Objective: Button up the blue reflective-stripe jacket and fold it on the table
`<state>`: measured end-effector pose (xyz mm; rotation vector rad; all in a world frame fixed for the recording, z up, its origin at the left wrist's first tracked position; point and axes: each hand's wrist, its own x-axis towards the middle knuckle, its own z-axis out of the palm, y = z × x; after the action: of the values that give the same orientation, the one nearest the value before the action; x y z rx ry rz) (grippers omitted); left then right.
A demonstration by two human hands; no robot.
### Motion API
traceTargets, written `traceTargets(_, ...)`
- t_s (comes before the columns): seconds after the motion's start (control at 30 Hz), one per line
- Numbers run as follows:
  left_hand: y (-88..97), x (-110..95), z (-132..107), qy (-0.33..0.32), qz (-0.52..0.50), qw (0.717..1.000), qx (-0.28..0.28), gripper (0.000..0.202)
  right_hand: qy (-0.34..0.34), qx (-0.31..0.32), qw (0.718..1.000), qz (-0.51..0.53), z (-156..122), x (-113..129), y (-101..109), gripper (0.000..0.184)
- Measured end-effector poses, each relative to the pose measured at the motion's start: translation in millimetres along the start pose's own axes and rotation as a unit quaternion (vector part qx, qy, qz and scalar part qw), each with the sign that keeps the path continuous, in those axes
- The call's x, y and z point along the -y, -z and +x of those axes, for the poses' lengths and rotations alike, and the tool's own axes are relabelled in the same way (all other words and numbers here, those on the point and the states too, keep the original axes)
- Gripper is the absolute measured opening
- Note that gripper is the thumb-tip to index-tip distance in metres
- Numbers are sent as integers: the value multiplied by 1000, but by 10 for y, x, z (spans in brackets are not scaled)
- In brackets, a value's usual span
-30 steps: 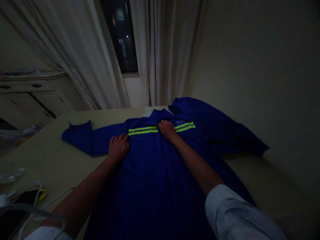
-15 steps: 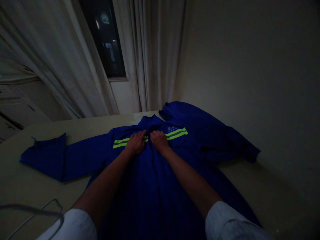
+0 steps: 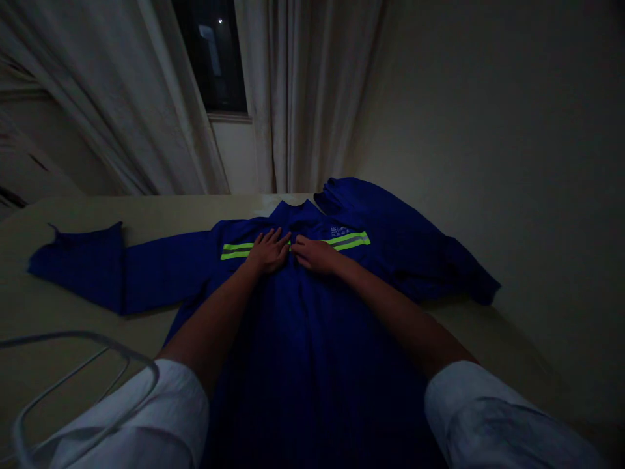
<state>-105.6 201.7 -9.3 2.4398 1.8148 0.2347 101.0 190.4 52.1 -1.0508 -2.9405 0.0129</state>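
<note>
A dark blue work jacket lies front side up, with yellow-green reflective stripes across the chest and small white lettering above the one on the right. My left hand rests on the left chest stripe beside the front opening, its fingers spread on the cloth. Just across the opening, my right hand has its fingers bent together in a pinch on the jacket's front edge. The collar stands beyond both hands. One sleeve stretches left with its end folded; the other bunches up at the right.
The jacket lies on a pale table. A light cable loops near my left forearm. Behind are long curtains, a dark window and a plain wall close on the right.
My left hand's fingers have spread flat, where they were bent at the opening before. My right hand has turned more sideways along the stripe. The view has tipped downward.
</note>
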Motion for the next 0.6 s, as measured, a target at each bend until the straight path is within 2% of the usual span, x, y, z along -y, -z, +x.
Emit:
traceTargets(0.17,-2,-30,7,8,-6,1000,6,68,93,14,995,23,-815,504,167,12)
traceTargets(0.3,21,-21,-10,9,2,1000,6,67,140,11,990,18,-1597,1118,267,12)
traceTargets(0.37,76,-41,-48,6,21,999,-27,64,161,9,987,25,-1973,1428,253,15)
traceTargets(0.47,205,-206,-189,-27,46,996,-74,57,134,-21,991,17,-2380,1744,124,18)
traceTargets(0.53,270,-426,-366,-32,41,996,-69,52,83,-64,995,3,-2523,1833,-2,18)
traceTargets(0.6,278,-687,-612,4,16,999,-50,51,45,-101,994,-6,-2599,1875,-117,19)
